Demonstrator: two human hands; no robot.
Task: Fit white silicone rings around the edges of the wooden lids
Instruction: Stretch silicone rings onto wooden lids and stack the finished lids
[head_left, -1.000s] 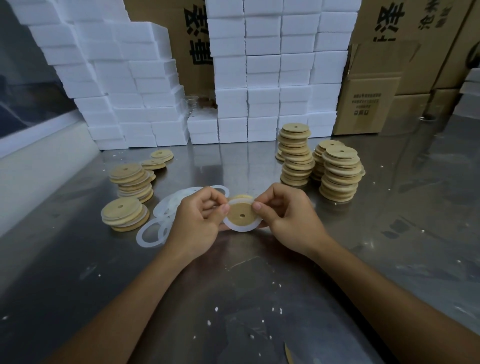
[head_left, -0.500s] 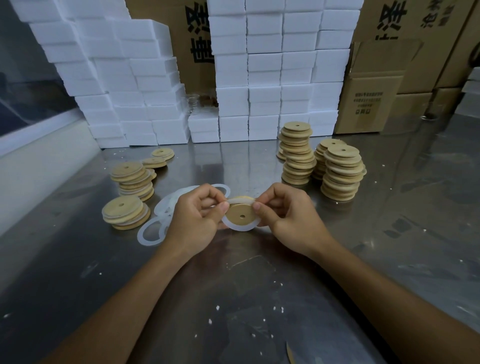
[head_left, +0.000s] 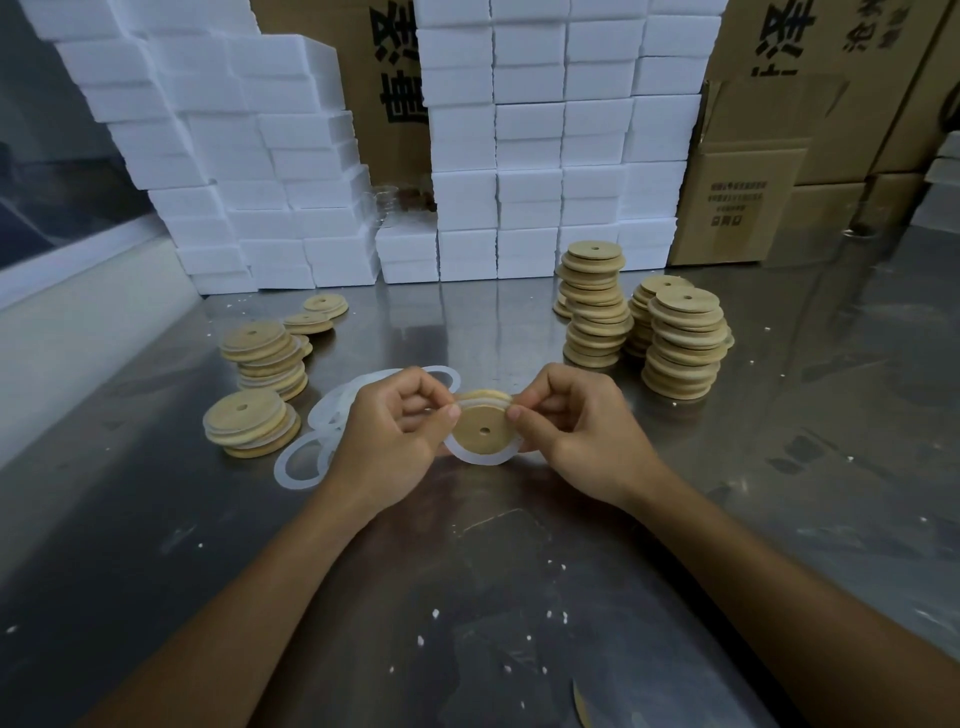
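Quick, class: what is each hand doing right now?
Left hand: pinching the ring on the lid.
Right hand: pinching the same lid's edge.

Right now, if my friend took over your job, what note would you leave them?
Left hand and right hand both pinch one wooden lid above the table, its white ring only partly on.
Loose rings lie behind the left hand.
Done: ringed lids stacked on the left.
Left: seat this ring, then work through the bare lid stacks on the right.
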